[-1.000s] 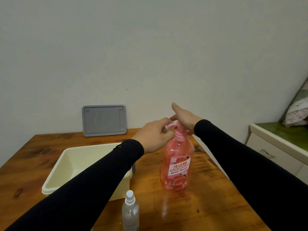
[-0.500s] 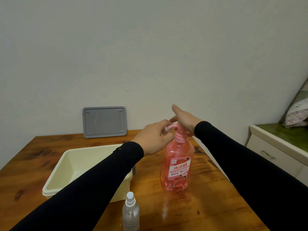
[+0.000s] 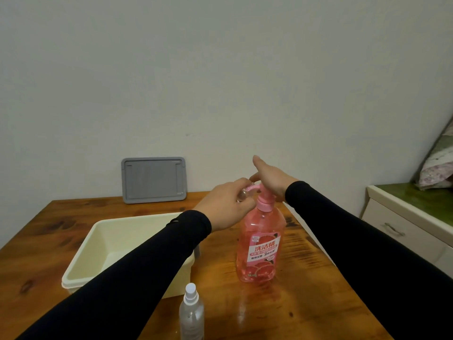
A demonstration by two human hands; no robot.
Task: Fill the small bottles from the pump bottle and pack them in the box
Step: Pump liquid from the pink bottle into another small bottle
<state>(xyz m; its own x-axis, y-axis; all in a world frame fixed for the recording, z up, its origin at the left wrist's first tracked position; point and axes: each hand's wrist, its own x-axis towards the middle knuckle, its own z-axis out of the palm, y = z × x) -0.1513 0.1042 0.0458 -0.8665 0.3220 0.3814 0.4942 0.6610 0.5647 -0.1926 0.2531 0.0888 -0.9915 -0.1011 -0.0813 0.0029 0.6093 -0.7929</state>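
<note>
Your pink pump bottle (image 3: 260,244) stands upright on the wooden table (image 3: 306,290), just right of the cream box (image 3: 81,261). Its label reads 洗洁精 in large white characters above grapefruit slices; the smaller print is too fine to read. Your right hand (image 3: 270,179) rests on the pump head, thumb raised, fingers hidden. Your left hand (image 3: 226,208) curls around a small clear bottle (image 3: 244,193) held at the spout. A capped spray bottle (image 3: 191,315) stands nearer you. A gray lid (image 3: 154,179) leans against the wall.
</note>
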